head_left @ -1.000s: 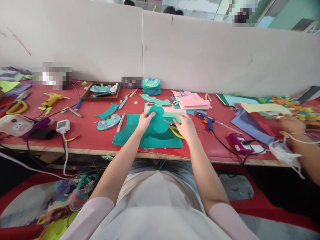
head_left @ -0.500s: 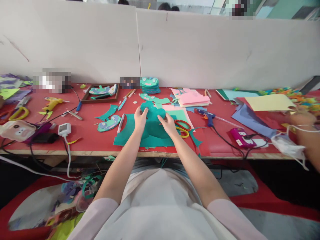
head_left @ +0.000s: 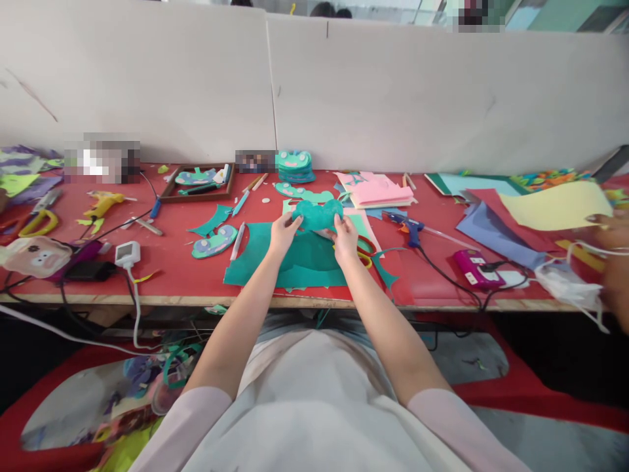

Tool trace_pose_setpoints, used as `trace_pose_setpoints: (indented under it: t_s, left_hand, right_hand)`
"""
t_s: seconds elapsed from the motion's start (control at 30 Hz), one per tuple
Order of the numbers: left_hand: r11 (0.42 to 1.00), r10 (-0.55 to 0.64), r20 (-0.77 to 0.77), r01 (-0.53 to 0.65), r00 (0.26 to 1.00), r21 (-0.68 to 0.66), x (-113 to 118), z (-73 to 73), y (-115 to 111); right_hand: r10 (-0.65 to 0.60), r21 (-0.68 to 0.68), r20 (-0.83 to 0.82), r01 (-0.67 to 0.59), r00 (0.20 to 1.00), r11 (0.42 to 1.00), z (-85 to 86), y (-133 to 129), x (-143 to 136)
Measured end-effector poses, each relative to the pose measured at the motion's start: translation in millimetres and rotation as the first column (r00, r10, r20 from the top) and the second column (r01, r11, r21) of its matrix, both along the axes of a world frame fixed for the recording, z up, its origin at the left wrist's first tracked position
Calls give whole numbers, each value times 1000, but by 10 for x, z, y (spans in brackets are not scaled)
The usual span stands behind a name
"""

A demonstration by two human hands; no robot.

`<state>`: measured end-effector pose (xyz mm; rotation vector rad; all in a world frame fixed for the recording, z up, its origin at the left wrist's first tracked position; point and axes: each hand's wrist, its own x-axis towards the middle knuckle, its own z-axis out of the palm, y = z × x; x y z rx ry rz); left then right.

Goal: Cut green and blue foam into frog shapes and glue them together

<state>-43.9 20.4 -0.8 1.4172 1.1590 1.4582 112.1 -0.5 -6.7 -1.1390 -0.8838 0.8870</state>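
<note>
A teal felt cutout [head_left: 318,216] with a rounded, wavy outline is stretched between my two hands, above the table. My left hand [head_left: 285,235] pinches its left end between thumb and fingers. At its right end, my right hand [head_left: 346,238] grips the edge the same way. Beneath them lies a larger teal felt sheet [head_left: 255,252]. Scissors with red and yellow handles [head_left: 366,252] lie by my right hand, partly hidden by it. To the left are a white pen [head_left: 238,240] and a decorated felt frog-like piece [head_left: 215,242].
A stack of teal frog faces [head_left: 295,167] stands at the back beside a wooden tray [head_left: 196,182]. Right are pink felt [head_left: 381,190], a blue glue gun [head_left: 410,226] and a purple power strip [head_left: 476,269]. A yellow glue gun [head_left: 105,204] lies left. Another person's hand [head_left: 616,229] holds yellow felt.
The teal cutout has turned level and moved slightly right, with my right hand now at its right end. At the far right, the other person's hand has shifted the yellow sheet rightward.
</note>
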Motion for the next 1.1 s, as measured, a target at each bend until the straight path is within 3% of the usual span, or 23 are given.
trace_pose_setpoints:
  t_s: [0.67,1.1]
  left_hand:
    - [999,37,1,-37,999,-12,-6,28,-18]
    - [999,37,66,-36,997,-23,-10,-29,39]
  right_hand:
    - [41,97,-247,-18,968,995,-35,27,-15]
    - [71,89,-266,-49,961,995,-40,29,-5]
